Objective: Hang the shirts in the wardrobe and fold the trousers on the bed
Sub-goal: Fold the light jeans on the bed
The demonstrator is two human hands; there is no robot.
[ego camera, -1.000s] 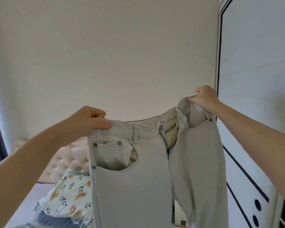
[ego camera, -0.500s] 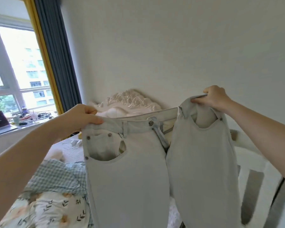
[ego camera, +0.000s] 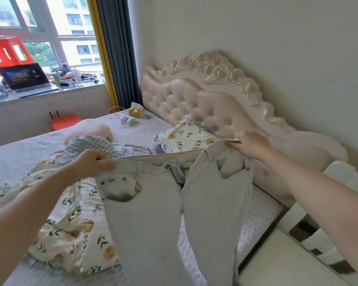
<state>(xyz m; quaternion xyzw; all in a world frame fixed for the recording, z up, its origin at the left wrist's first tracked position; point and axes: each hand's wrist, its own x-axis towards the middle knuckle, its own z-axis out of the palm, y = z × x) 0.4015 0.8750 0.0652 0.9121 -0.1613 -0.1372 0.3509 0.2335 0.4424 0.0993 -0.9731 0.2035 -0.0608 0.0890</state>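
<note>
Pale grey trousers (ego camera: 153, 219) hang in the air over the bed (ego camera: 15, 149), front side facing me, fly open. My left hand (ego camera: 91, 164) pinches the waistband at its left end. My right hand (ego camera: 250, 144) grips the waistband at its right end, a little higher. Both legs drop out of view at the bottom edge. A checked blue garment (ego camera: 87, 143) lies crumpled on the bed behind my left hand.
A floral quilt (ego camera: 70, 228) covers the near part of the bed, with a floral pillow (ego camera: 186, 137) against the tufted headboard (ego camera: 205, 96). A tissue box (ego camera: 135, 111) and cables lie at the far side. A laptop (ego camera: 26, 79) sits on the window ledge. A white nightstand (ego camera: 298, 263) stands at right.
My view has swung left and down from the wardrobe and wall to the bed. Both hands kept their hold on the waistband and lowered the trousers towards the bed.
</note>
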